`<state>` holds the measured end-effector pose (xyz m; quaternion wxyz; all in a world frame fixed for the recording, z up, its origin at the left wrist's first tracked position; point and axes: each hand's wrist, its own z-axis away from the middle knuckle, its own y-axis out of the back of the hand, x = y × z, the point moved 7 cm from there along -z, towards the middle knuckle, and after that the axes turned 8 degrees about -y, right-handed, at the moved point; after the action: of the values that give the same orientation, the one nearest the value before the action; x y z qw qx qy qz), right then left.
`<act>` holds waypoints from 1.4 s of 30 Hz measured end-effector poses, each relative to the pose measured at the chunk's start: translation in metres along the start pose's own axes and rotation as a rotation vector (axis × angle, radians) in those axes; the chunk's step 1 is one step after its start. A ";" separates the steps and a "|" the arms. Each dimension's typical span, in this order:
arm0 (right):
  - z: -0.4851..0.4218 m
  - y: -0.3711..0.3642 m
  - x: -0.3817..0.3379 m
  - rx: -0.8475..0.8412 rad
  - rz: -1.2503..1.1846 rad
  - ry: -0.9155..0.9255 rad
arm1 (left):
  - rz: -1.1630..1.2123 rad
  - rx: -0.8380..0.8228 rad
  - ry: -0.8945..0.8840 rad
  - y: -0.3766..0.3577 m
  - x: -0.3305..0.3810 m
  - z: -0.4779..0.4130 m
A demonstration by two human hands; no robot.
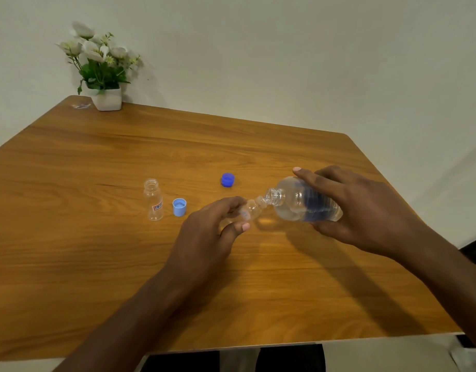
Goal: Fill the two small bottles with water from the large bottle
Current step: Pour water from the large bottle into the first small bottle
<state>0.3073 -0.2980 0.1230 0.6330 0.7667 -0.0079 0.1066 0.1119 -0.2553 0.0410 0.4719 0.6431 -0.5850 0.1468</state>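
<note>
My right hand grips the large clear bottle with a blue label, tipped on its side, its open mouth pointing left. Water lies in its lower half. My left hand holds a small clear bottle tilted toward it, its neck touching the large bottle's mouth. The second small bottle stands upright and uncapped to the left, with a small label; it looks empty. A light blue cap lies beside it. A darker blue cap lies farther back.
The wooden table reaches a wall at the back. A white pot of white flowers stands in the far left corner, with a small clear item beside it. The table's near edge is just below my forearms.
</note>
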 end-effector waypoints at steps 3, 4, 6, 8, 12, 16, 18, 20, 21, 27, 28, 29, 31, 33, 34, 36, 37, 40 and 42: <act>-0.001 0.000 0.000 0.003 -0.004 0.006 | 0.003 0.002 -0.004 0.000 0.001 0.000; -0.001 0.000 0.001 0.004 -0.006 0.008 | 0.008 0.001 0.000 0.000 0.001 0.000; -0.002 0.000 0.001 0.004 -0.006 0.012 | 0.013 -0.001 0.005 0.000 0.000 0.000; -0.002 0.001 0.001 0.004 -0.006 0.015 | 0.013 -0.001 0.004 0.000 0.000 0.000; -0.002 0.000 0.001 0.005 -0.015 0.018 | 0.015 -0.001 0.013 0.000 0.000 0.000; -0.002 0.000 0.001 0.003 -0.019 0.014 | 0.009 -0.008 0.004 -0.001 0.000 0.000; -0.001 0.000 0.002 -0.001 -0.028 0.009 | 0.009 -0.008 0.006 -0.001 -0.001 0.000; -0.001 0.000 0.001 -0.003 -0.032 0.011 | 0.008 0.001 0.000 -0.001 -0.001 0.000; -0.001 0.000 0.001 -0.005 -0.034 0.011 | 0.006 0.003 -0.005 0.000 0.000 0.000; -0.002 0.001 0.002 -0.015 -0.028 0.007 | -0.005 0.001 -0.020 0.000 0.000 0.000; -0.002 0.001 0.002 -0.017 -0.026 0.008 | -0.004 0.001 -0.020 0.000 0.001 0.000; -0.002 0.000 0.002 -0.019 -0.024 0.007 | -0.002 0.001 -0.020 0.000 0.000 -0.001; -0.002 0.001 0.002 -0.018 -0.020 0.007 | -0.004 0.001 -0.024 -0.001 0.000 -0.001; -0.002 0.001 0.002 -0.014 -0.018 0.009 | -0.012 0.000 -0.025 -0.001 0.000 -0.001; -0.002 0.002 0.002 -0.015 -0.017 0.007 | -0.016 0.000 -0.026 -0.001 0.000 -0.001; -0.002 0.002 0.002 -0.016 -0.013 0.008 | -0.017 0.002 -0.030 -0.001 0.000 -0.001; -0.002 0.002 0.002 -0.015 -0.010 0.009 | -0.015 0.000 -0.030 -0.001 0.000 -0.001; -0.002 0.001 0.002 -0.020 -0.005 0.008 | -0.004 -0.002 -0.027 0.000 0.000 -0.001; -0.002 0.001 0.002 -0.023 -0.002 0.005 | -0.005 -0.004 -0.025 0.000 0.000 -0.001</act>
<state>0.3083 -0.2959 0.1250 0.6417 0.7593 -0.0068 0.1079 0.1126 -0.2548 0.0414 0.4662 0.6453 -0.5896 0.1364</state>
